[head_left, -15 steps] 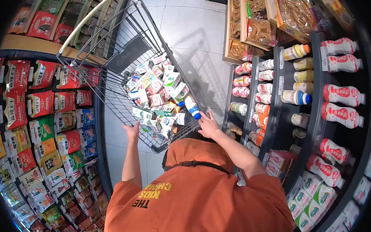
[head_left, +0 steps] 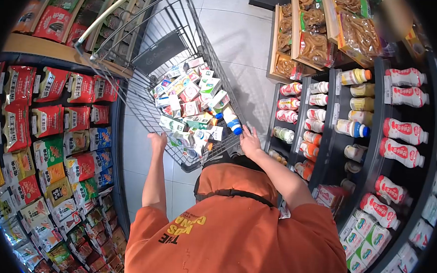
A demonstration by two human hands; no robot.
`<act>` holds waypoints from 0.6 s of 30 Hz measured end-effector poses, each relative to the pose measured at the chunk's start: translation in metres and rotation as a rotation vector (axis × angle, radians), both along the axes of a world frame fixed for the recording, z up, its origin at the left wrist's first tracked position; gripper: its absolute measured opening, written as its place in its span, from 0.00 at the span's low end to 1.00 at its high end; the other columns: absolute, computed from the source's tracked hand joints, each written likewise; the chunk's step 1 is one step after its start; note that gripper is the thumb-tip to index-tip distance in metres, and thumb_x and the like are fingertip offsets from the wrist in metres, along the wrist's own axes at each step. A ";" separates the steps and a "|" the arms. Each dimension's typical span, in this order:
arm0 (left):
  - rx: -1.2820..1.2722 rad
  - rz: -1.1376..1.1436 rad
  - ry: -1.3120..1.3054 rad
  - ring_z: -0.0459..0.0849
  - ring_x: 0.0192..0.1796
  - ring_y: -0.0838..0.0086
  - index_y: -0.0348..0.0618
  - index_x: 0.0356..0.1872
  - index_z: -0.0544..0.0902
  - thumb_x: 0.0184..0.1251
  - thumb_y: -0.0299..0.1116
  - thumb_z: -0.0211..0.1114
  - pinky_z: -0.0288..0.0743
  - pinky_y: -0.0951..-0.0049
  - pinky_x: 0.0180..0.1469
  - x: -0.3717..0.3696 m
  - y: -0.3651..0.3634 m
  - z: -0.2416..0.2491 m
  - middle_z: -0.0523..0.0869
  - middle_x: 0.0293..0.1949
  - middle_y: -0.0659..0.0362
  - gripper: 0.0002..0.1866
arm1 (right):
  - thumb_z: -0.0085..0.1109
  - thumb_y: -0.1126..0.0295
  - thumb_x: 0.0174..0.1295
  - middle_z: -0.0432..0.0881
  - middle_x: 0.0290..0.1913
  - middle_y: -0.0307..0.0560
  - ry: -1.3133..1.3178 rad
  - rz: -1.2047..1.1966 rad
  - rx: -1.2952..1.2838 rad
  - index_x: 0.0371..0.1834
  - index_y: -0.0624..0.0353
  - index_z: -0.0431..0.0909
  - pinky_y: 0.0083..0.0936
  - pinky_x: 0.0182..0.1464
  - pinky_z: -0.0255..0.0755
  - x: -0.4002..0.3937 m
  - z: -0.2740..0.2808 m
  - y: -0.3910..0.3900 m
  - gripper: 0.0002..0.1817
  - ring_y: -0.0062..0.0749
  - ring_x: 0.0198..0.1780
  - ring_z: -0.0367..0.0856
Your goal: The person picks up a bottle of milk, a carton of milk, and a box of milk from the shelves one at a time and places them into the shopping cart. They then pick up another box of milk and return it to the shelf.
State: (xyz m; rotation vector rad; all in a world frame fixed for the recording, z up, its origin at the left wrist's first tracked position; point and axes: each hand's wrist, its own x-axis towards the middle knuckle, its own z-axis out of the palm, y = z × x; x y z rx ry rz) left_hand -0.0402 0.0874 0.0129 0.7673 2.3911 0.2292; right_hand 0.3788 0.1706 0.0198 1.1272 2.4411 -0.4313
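Grey floor tiles (head_left: 229, 26) extend beneath the shopping cart (head_left: 158, 52), which contains cartons (head_left: 190, 93) and, along its right side, a blue-capped bottle (head_left: 231, 119). Your left hand (head_left: 157, 141), previously spread at the cart's left rim, is now loosely curled there; its hold cannot be determined. Your right hand (head_left: 251, 142) remains beside the bottle's cap, fingers extended, grasping nothing.

A wire shopping cart (head_left: 159, 53) holds a jumbled heap of small cartons (head_left: 189, 92) and a white, blue-capped bottle (head_left: 230, 120).
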 end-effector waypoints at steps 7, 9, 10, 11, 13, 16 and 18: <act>0.102 -0.134 0.066 0.80 0.57 0.38 0.13 0.57 0.54 0.63 0.42 0.67 0.74 0.60 0.61 -0.012 0.065 -0.004 0.78 0.51 0.24 0.41 | 0.38 0.68 0.72 0.70 0.70 0.53 -0.145 -0.041 0.001 0.62 0.69 0.73 0.55 0.75 0.47 -0.016 0.009 0.024 0.23 0.37 0.80 0.49; 0.110 -0.161 0.006 0.78 0.59 0.38 0.12 0.61 0.50 0.61 0.43 0.68 0.72 0.61 0.63 -0.026 0.086 -0.024 0.76 0.53 0.24 0.47 | 0.36 0.68 0.72 0.69 0.71 0.53 -0.131 -0.114 0.002 0.63 0.69 0.72 0.55 0.75 0.47 -0.017 0.005 0.032 0.23 0.37 0.80 0.48; 0.094 -0.171 -0.061 0.76 0.61 0.38 0.12 0.65 0.47 0.60 0.43 0.69 0.70 0.63 0.65 -0.030 0.099 -0.021 0.75 0.55 0.23 0.51 | 0.36 0.68 0.72 0.68 0.71 0.54 -0.121 -0.149 0.001 0.63 0.70 0.71 0.54 0.75 0.46 -0.020 0.005 0.037 0.23 0.37 0.80 0.48; 0.135 -0.152 -0.024 0.72 0.65 0.38 0.15 0.67 0.43 0.58 0.44 0.70 0.67 0.60 0.67 -0.027 0.107 -0.018 0.70 0.59 0.23 0.54 | 0.34 0.67 0.73 0.65 0.73 0.54 -0.153 -0.150 -0.019 0.65 0.68 0.69 0.54 0.76 0.44 -0.020 0.007 0.042 0.24 0.37 0.80 0.47; 0.171 -0.156 0.199 0.64 0.70 0.38 0.20 0.71 0.42 0.56 0.45 0.72 0.60 0.54 0.71 0.020 0.127 0.046 0.61 0.66 0.23 0.57 | 0.35 0.67 0.73 0.61 0.75 0.53 -0.053 -0.265 -0.070 0.68 0.66 0.67 0.53 0.77 0.39 -0.017 0.002 0.055 0.24 0.35 0.80 0.47; 0.481 -0.483 0.428 0.56 0.74 0.37 0.31 0.73 0.53 0.57 0.46 0.72 0.53 0.45 0.73 0.080 0.132 0.057 0.54 0.71 0.26 0.51 | 0.34 0.67 0.74 0.56 0.78 0.51 -0.086 -0.230 -0.067 0.72 0.60 0.64 0.48 0.79 0.36 -0.015 0.026 0.069 0.25 0.33 0.81 0.45; 0.283 -0.744 0.007 0.60 0.72 0.39 0.40 0.71 0.64 0.60 0.51 0.69 0.51 0.44 0.73 0.120 0.125 0.069 0.59 0.69 0.31 0.42 | 0.34 0.66 0.74 0.57 0.78 0.50 -0.027 -0.254 -0.045 0.72 0.58 0.64 0.47 0.79 0.36 -0.007 0.011 0.080 0.25 0.33 0.81 0.44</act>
